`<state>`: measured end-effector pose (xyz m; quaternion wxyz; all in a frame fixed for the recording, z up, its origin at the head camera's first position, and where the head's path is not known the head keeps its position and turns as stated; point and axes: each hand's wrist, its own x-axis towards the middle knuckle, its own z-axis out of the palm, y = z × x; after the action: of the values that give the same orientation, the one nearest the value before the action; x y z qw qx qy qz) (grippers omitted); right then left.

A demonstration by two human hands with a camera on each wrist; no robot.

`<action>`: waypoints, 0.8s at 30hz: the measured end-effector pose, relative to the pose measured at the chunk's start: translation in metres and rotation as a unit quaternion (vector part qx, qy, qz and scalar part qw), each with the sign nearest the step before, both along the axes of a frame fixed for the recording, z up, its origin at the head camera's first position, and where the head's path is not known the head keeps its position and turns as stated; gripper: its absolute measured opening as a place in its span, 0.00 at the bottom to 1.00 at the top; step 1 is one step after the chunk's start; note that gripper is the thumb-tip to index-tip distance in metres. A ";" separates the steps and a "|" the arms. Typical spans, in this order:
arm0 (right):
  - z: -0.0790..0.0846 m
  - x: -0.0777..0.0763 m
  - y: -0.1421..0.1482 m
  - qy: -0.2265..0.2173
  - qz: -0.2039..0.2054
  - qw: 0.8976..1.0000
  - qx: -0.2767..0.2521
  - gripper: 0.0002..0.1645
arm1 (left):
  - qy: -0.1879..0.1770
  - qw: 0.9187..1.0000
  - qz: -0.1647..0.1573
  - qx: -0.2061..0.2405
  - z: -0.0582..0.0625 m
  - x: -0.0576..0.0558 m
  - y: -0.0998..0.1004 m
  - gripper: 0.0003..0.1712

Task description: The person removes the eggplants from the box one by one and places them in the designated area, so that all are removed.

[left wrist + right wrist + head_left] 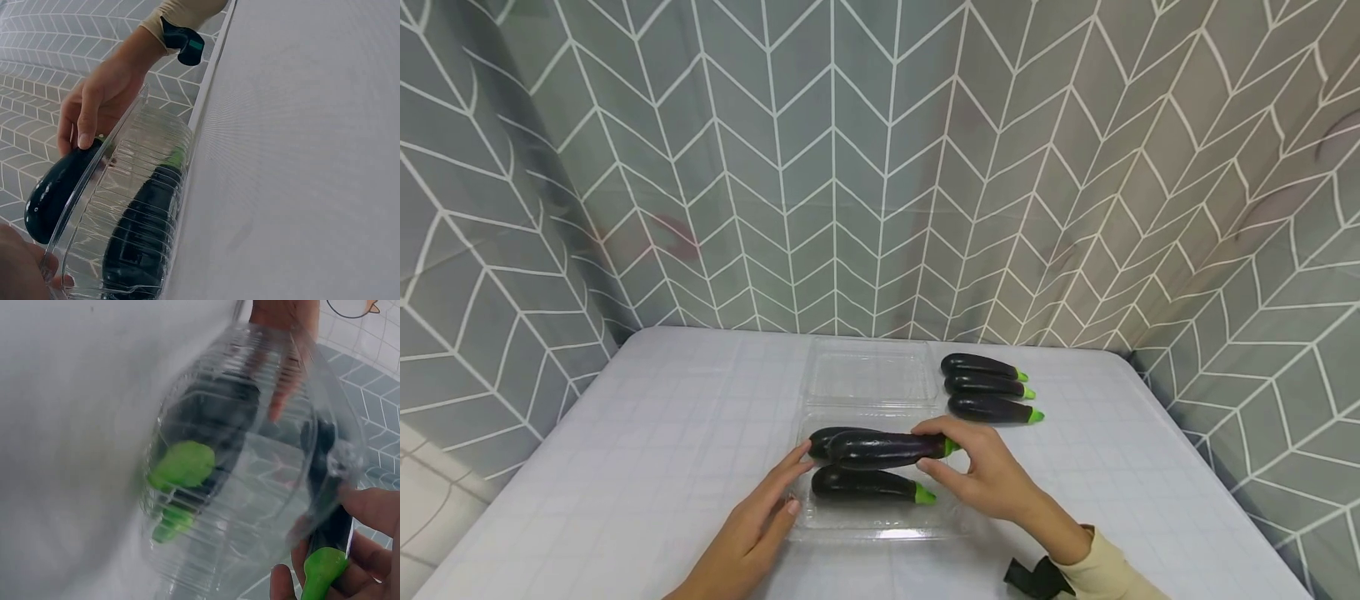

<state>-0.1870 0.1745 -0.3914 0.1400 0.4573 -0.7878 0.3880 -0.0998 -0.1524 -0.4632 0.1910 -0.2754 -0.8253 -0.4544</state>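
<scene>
My right hand (977, 467) grips a dark eggplant (883, 450) close to its green stem, thumb in front and fingers behind. This eggplant is above the rim of a clear plastic clamshell container (880, 518), as the left wrist view shows. Inside the container lie two more eggplants: one in front (861, 483) with its green stem to the right, another behind (822, 440), partly hidden by the held one. At the container's left side, my left hand (752, 525) touches the rim with fingers extended, fingertips near the eggplants' blunt ends.
The container's clear lid (871, 375) lies folded back behind it. To the right of the lid, three eggplants (988, 385) lie in a row on the white table (685, 433). A patterned curtain (865, 167) hangs behind the table.
</scene>
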 end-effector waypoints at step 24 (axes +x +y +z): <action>0.012 0.000 0.034 0.022 -0.088 0.996 -0.001 0.24 | 0.024 1.000 -0.004 0.009 -0.002 -0.002 0.000 0.31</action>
<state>-0.1875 0.2084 -0.3797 0.1920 0.3945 -0.8212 0.3649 -0.1016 -0.1526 -0.4653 0.2113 -0.2879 -0.8152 -0.4561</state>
